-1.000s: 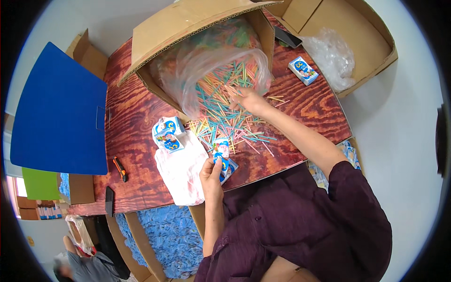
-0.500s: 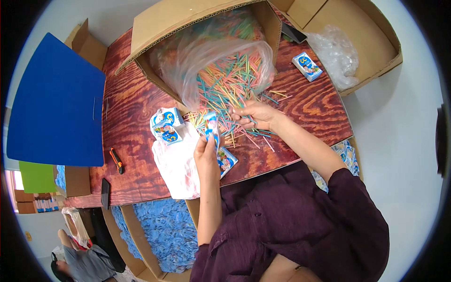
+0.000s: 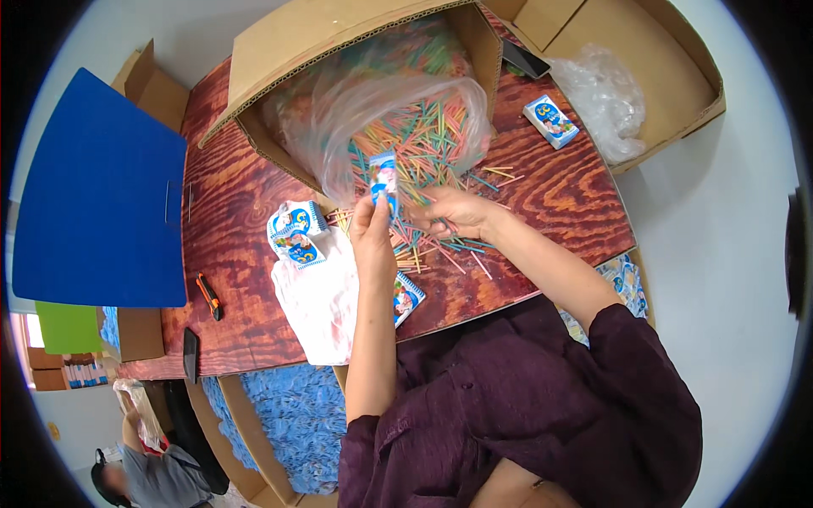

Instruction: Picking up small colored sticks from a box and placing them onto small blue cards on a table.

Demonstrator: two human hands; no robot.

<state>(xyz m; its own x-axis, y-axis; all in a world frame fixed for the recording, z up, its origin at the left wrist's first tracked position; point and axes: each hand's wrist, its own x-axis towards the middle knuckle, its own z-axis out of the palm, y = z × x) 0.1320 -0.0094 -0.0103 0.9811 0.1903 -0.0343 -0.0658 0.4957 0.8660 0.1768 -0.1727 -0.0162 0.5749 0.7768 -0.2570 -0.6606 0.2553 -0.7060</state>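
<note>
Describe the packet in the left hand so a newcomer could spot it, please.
On the reddish table, find the big open cardboard box spilling coloured sticks. In front of its mouth, the left hand holds a small blue and white packet. Unlike the similar packets lying nearby, this one is gripped.

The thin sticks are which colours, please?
The thin sticks are mainly pink, yellow and blue-green, best seen in the head view.

Open wood-grain surface [image 3: 584, 203] between right forearm [image 3: 550, 258] and blue-and-white carton [image 3: 550, 122], loose pastel sticks [image 3: 423, 173] and cardboard box [image 3: 339, 30] blocking the far middle, blue panel [image 3: 102, 195] hemming the left
</note>
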